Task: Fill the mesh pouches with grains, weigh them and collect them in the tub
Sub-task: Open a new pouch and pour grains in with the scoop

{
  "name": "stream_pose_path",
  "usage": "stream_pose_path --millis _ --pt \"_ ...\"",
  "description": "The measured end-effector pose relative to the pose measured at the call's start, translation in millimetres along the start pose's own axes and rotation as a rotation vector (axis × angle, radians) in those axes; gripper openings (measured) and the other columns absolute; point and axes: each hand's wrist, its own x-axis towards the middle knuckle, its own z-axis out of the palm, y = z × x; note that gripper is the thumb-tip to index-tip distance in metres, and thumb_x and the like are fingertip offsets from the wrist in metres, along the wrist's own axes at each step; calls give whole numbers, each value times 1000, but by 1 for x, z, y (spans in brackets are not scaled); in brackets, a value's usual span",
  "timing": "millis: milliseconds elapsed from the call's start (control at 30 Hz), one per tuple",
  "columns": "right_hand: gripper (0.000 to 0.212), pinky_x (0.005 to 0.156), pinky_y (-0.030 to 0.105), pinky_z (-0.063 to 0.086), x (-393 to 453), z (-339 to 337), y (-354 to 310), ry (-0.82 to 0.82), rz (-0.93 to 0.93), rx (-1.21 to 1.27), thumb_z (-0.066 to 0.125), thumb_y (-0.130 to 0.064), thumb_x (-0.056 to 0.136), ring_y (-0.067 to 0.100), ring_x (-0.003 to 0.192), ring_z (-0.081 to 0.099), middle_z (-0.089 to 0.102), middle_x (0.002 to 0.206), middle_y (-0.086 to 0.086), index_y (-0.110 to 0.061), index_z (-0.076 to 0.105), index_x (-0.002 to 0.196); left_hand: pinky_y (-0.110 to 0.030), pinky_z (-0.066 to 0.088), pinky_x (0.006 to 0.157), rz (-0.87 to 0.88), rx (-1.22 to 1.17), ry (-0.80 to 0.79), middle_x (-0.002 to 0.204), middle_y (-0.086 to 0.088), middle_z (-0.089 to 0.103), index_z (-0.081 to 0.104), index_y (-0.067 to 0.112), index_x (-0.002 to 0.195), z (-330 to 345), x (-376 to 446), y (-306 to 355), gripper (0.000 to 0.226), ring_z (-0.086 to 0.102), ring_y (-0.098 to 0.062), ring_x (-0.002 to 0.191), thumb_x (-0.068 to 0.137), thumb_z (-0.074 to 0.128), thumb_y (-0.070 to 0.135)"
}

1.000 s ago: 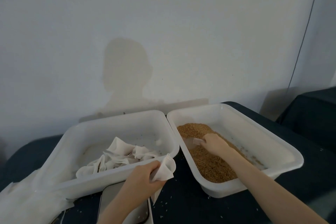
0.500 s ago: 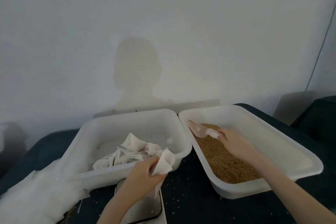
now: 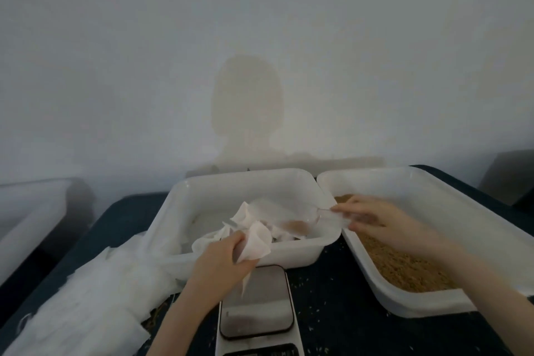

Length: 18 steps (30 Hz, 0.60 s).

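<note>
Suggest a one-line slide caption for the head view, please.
Left hand holds an open mesh pouch above the scale while right hand brings a clear scoop of grains.

No legible text, label, brand or number in view. The scale (image 3: 255, 324) carries faint marks on its front panel at the bottom edge, too blurred and cropped to read

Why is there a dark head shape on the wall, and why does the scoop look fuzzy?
Head view: the dark shape is a shadow on the wall, seemingly the person's own; the clear scoop in the right hand is smeared by motion blur; the whole picture is dim and soft; the wide lens bends the tub edges.
</note>
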Motion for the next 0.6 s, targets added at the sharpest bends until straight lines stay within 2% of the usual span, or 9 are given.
stream_pose_path --millis 67,167,333,500,600 --pt "37 88 20 50 0 -1 -4 -27 -10 -9 57 -32 91 -5 102 56 52 105 -32 -60 55 115 -13 39 56 -11 32 18 75 14 58 53 35 80 -5 -2 -5 18 55 3 68 79 67 46" --pt "38 90 21 50 -2 -4 -7 -56 -17 5 60 -28 91 -4 102 57 54 104 -30 -59 59 113 -12 32 51 -41 82 32 74 14 55 44 37 73 -11 -6 -9 25 52 3 64 78 65 51" --pt "35 95 29 50 -6 -12 -11 -113 4 -18 65 -25 89 0 101 59 58 101 -25 -53 65 109 -17 35 55 -70 170 18 80 15 52 44 38 86 -15 -9 -10 26 52 1 68 75 61 54" --pt "33 98 31 47 -5 -16 -22 -172 26 -63 65 -24 89 0 101 57 56 100 -25 -46 65 113 -13 33 55 -5 187 -28 76 15 53 39 39 79 -12 -9 -2 22 51 3 69 77 58 51" --pt "33 100 30 45 -2 -19 -32 -198 44 -96 64 -22 90 -6 101 54 56 102 -24 -44 65 115 -15 41 61 36 204 -89 78 16 54 40 41 89 -7 -5 5 24 53 2 72 79 59 54"
